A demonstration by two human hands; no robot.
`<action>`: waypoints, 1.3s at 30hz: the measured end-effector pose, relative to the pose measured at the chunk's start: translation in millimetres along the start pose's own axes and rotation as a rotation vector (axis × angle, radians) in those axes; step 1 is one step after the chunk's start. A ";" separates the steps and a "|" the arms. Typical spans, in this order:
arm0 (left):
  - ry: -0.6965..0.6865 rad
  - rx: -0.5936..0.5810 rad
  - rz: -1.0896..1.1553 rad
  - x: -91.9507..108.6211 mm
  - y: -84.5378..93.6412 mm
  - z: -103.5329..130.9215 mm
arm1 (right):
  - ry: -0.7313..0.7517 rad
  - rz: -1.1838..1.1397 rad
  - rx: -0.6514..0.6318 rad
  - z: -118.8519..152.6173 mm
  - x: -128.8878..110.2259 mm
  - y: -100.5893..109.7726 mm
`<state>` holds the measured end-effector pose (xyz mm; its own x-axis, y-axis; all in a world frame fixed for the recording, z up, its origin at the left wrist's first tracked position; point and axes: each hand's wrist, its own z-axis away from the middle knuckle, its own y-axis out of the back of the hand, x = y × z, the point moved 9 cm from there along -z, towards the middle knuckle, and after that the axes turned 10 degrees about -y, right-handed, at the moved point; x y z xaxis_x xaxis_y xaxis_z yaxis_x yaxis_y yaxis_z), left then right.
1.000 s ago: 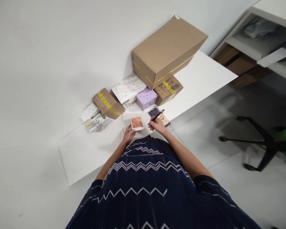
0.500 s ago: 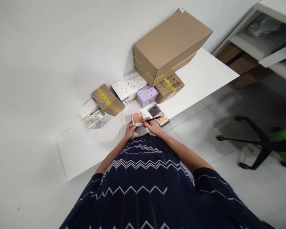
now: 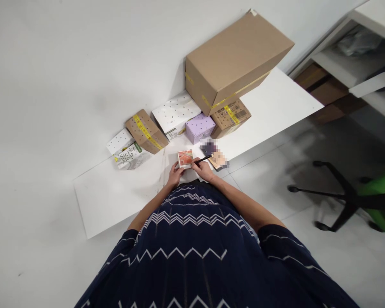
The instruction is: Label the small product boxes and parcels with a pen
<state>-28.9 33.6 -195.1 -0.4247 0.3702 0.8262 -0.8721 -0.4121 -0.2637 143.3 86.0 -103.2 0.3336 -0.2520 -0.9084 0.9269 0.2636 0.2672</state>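
On the white table (image 3: 115, 201), the left hand (image 3: 175, 174) pinches the near left corner of a small orange-pictured card (image 3: 185, 158), which lies just in front of the purple box (image 3: 200, 127). Right of the card, the right hand (image 3: 203, 169) grips a dark pen (image 3: 202, 159), its tip at the card's right edge.

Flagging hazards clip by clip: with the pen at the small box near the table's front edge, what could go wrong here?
1. The small box, steadied only by the left hand, sits near the table edge; pressure from the pen in the right hand could slide it off.
2. The large carton rests tilted on smaller boxes and might shift if bumped.
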 end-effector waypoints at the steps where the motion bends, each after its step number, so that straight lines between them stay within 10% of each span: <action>1: 0.000 0.000 -0.003 -0.7 0.3 -0.1 | 0.002 0.011 0.003 -0.1 0.0 0.1; 25: 0.017 -0.021 0.005 -2.7 -0.6 2.9 | -0.137 0.042 0.038 -2.1 20.9 7.4; 32: 0.026 -0.008 -0.028 -0.5 3.2 4.1 | -0.454 0.699 -0.128 -10.4 63.5 16.1; 39: 0.023 0.000 -0.034 4.4 3.4 5.5 | -0.483 0.727 -0.208 -15.9 70.6 6.4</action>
<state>-32.4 29.3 -189.6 -0.4003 0.4032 0.8229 -0.8862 -0.3987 -0.2358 170.1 84.7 -170.8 0.9058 -0.3085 -0.2906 0.4238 0.6627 0.6174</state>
